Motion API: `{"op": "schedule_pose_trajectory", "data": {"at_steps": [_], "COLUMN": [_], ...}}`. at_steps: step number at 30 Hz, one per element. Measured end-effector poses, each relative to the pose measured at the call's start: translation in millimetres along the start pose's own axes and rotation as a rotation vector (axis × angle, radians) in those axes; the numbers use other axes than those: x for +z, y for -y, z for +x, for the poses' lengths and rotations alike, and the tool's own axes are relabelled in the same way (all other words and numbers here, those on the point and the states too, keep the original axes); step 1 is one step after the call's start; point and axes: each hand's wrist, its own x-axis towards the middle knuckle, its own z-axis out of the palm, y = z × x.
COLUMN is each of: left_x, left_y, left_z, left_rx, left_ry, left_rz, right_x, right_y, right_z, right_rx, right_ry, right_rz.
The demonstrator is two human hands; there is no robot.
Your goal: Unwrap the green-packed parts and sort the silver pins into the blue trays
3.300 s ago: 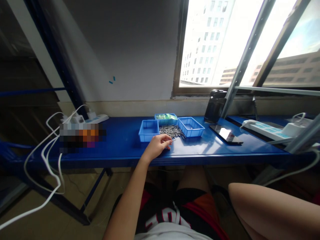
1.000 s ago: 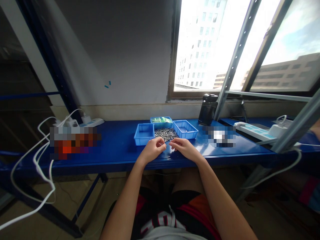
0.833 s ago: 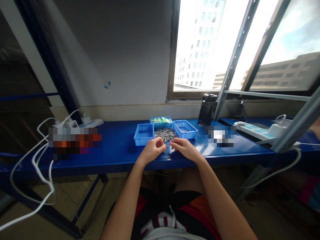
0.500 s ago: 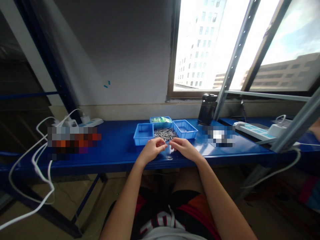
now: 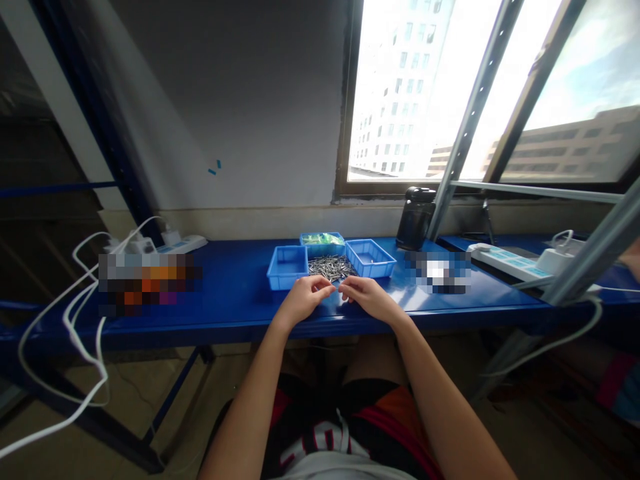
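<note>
My left hand [image 5: 303, 299] and my right hand [image 5: 367, 295] rest on the blue bench [image 5: 235, 293], fingertips pinched and nearly touching each other. Whatever they pinch is too small to make out. Just beyond them lies a pile of small metal pins [image 5: 330, 267]. A blue tray [image 5: 287, 267] stands left of the pile and another blue tray [image 5: 371, 259] stands right of it. Behind the pile, a third blue tray [image 5: 321, 241] holds green pieces.
A dark jar [image 5: 415, 219] stands by the window. White power strips lie at the left [image 5: 173, 245] and at the right [image 5: 505, 262], with white cables hanging off the left edge. Slanted metal rack posts [image 5: 465, 127] cross the right side.
3.3 s ago only my left hand lay by the pins. My right hand has since come up to meet it. Over the last second both hands barely moved.
</note>
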Motion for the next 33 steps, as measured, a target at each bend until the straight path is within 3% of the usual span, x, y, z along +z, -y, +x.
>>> {"op": "schedule_pose_trajectory", "data": {"at_steps": [7,22,33], "left_x": [-0.3,-1.7,-1.3], "left_y": [-1.5,0.4,-4.4], "left_z": [-0.8,-0.5,-1.7], "left_rx": [-0.016,-0.026,-0.037], "left_ry": [-0.018,-0.003,-0.023], "left_rz": [0.008,-0.027,-0.065], "right_x": [-1.2,0.6,0.0], "right_y": [-5.0,-15.9,-7.6], "right_z": [1.6,5.8,2.5], "right_rx": [0.005,-0.019,0.002], "right_ry": [-0.097,-0.077,-0.059], "right_rz": [-0.011,0.059,0.034]}}
